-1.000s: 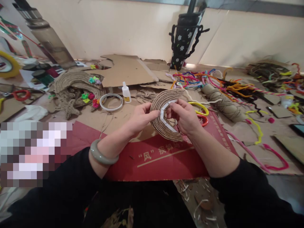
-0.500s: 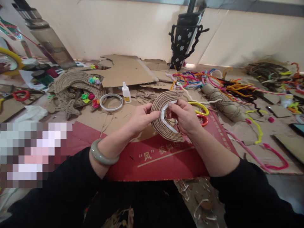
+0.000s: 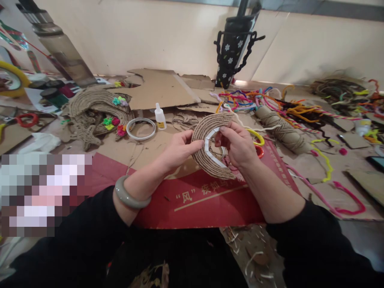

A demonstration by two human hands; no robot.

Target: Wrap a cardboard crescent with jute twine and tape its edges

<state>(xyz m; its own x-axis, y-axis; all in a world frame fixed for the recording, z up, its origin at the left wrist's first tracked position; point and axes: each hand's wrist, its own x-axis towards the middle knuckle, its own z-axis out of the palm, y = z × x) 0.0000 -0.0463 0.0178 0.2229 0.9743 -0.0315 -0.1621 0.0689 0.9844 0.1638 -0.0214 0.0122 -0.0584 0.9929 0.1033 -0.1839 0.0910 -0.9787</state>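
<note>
A crescent covered in rows of brown twine (image 3: pixel 200 138) is held up in front of me, with a white tape strip (image 3: pixel 208 151) along its inner curve. My left hand (image 3: pixel 181 150) is closed on the outer left edge, thumb lying on the front near the strip. At the upper inner edge, by the strip's top end, the thumb and fingers of my right hand (image 3: pixel 237 144) pinch the crescent. Part of its upper tip is behind that hand. Behind the right hand show a yellow loop (image 3: pixel 258 137) and an orange loop (image 3: pixel 259 151), partly hidden.
Red cardboard (image 3: pixel 192 212) lies beneath my hands. Beyond it are a glue bottle (image 3: pixel 161 119), a tape roll (image 3: pixel 141 138) and a twine-covered decorated piece (image 3: pixel 90 104). To the right lie a twine spool (image 3: pixel 282 130) and colourful pipe cleaners (image 3: pixel 246 98). A flowered black tumbler (image 3: pixel 229 56) stands at the back.
My right hand has shifted slightly right, its fingers a little more apart from the strip's middle. The crescent has moved slightly right with my left hand still on it.
</note>
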